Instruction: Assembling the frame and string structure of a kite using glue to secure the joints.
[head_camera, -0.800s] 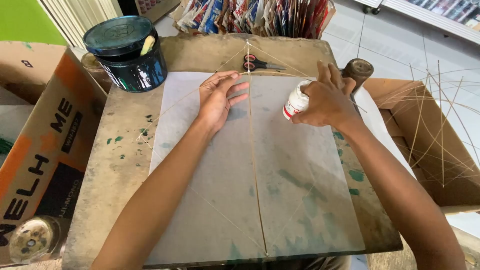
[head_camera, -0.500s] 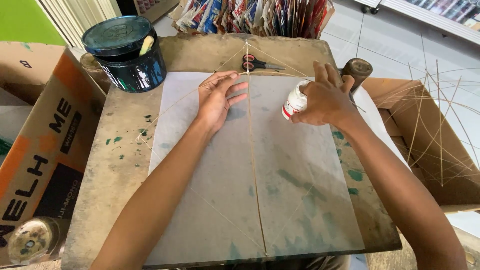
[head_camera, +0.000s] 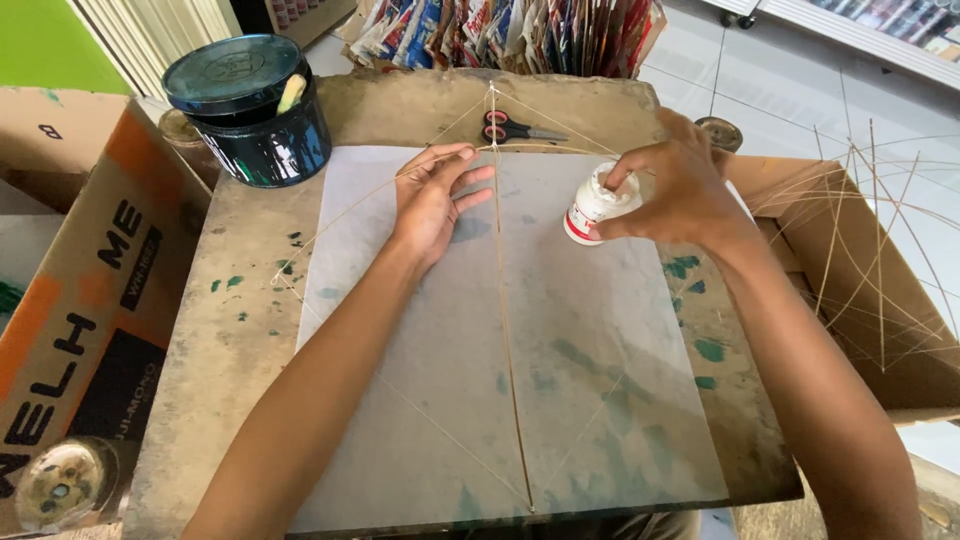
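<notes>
The fingers (head_camera: 612, 178) of the right hand (head_camera: 672, 192) are wrapped around a small white bottle (head_camera: 592, 208) with a red band at its base, the forefinger curled over its top; the bottle sits tilted in the upper middle of the frame, just right of the centre stick. The fingers (head_camera: 462, 178) of the left hand (head_camera: 430, 205) lie spread and flat, gripping nothing, pressing on a sheet of thin white paper (head_camera: 590, 380) and on the curved thin stick (head_camera: 350, 205) that bows across the sheet's upper part. A straight thin stick (head_camera: 510, 360) runs down the middle of the paper from the top of the frame to its lower edge, passing just right of the left hand. Fine threads stretch from the stick ends across the sheet. The paper lies on a worn counter (head_camera: 240, 330) spotted with green paint. At the top centre, beyond the paper, a pair of red-handled scissors (head_camera: 512, 128) lies on the counter. In the upper left stands a dark tin (head_camera: 250, 110) with a lid. Cardboard boxes flank the counter: one box (head_camera: 90, 290) at the left edge, another carton (head_camera: 870, 290) on the right holding a tangle of thin sticks.
</notes>
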